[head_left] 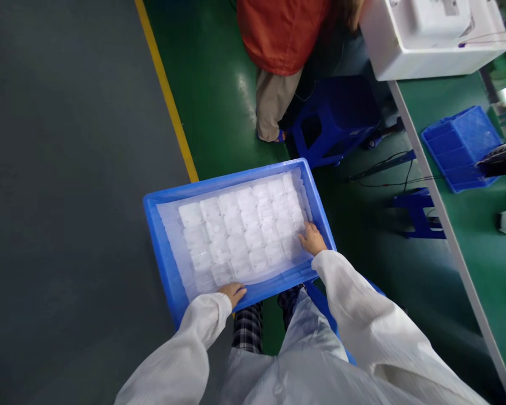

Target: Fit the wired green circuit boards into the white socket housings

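A shallow blue plastic crate (pixel 231 183) lies in front of my legs, slightly tilted in view. White liner sheet (pixel 171 236) covers its bottom, and on it sit rows of small whitish, squarish pieces (pixel 240 225) packed close together; their exact kind is unclear. My left hand (pixel 233 293) grips the crate's near rim, fingers over the edge. Inside the right end, my right hand (pixel 312 239) rests with thumb and fingers apart, beside the last pieces and the liner's edge. Whether it touches a piece I cannot tell. White sleeves cover both my arms.
A person in a red top (pixel 282 34) is ahead, near a dark blue stool (pixel 337 112). Along the right runs a green workbench (pixel 459 214) bearing a blue bin (pixel 464 146) and a large white box-shaped housing (pixel 430 59). A yellow line (pixel 166 90) crosses the floor.
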`<state>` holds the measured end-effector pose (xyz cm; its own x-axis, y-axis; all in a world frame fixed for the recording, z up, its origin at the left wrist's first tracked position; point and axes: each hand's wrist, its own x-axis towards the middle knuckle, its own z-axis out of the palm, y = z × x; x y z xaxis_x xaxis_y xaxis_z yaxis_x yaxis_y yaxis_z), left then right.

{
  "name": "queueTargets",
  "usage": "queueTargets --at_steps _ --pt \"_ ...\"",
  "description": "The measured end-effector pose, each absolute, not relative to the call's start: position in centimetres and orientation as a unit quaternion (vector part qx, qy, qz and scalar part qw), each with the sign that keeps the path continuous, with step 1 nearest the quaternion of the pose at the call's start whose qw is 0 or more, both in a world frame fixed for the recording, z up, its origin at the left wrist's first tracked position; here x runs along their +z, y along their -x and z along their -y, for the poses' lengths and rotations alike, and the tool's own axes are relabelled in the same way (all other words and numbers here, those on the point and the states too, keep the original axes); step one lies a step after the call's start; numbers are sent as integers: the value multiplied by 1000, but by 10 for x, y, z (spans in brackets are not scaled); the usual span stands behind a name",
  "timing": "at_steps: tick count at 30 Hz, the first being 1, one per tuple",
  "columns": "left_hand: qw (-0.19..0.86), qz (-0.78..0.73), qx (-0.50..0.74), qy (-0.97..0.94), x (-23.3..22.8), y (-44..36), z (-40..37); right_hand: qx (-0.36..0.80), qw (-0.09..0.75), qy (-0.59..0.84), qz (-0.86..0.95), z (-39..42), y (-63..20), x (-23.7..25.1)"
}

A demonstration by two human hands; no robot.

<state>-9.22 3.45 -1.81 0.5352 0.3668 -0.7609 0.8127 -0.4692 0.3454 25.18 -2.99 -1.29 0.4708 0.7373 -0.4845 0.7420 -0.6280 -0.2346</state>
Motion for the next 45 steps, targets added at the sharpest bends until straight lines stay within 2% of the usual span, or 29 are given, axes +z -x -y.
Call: queueTargets --at_steps 5,9,15,21,28,32,35,39,42,45 --pt "262 -456 -251 -812 -5 86 -61 -246 -48 -842 -477 -8 -258 -1" --pt "172 -545 -157 -806 -19 90 -105 -252 -38 -862 -439 -49 -274 -12" --pt "166 -639 -68 -748 -40 94 -143 -277 -86 -885 -365 -81 -280 -27" --pt "116 -604 22 -788 -28 65 -184 -180 -138 -863 -452 -111 -278 -21" --pt "173 -667 -4 -724 -43 62 -256 -250 -165 -870 -391 -157 -310 -45" --pt "178 -665 23 -725 -43 65 -260 -247 -190 -874 -373 -160 -306 -29" --pt "149 -652 71 -740 -26 67 -239 -227 -245 -847 -413 -125 -278 6" --pt "144 -577 122 -794 12 69 -155 -278 -335 -786 -439 -14 -200 75" --pt "206 -421 113 -876 42 77 -58 -371 -343 -781 -368 91 -124 135" --pt "261 -219 52 -939 70 90 31 -421 -335 -802 -259 185 -55 188"
